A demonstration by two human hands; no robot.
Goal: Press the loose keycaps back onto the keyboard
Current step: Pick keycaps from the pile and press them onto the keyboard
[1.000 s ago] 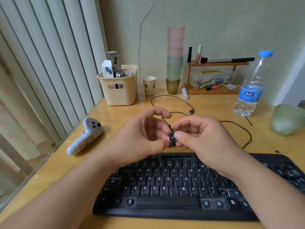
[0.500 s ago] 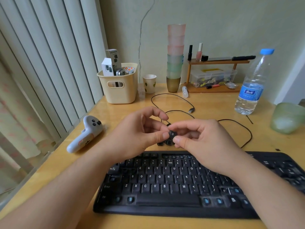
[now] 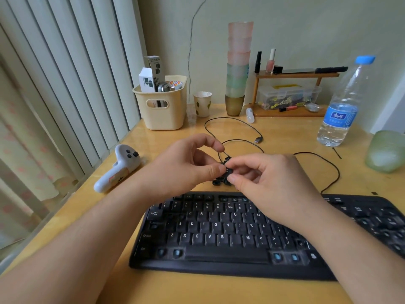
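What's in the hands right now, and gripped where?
One black keycap, pinched by its edges between the thumb and fingertips of the right hand and the thumb of the left hand, above the loose keycaps on the desk.

soft even daylight, mild wide-angle bending at edges, slight blur.

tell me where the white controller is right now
In the head view the white controller lies on the desk at the left, by the blinds, in front of the cream basket and left of the left hand.
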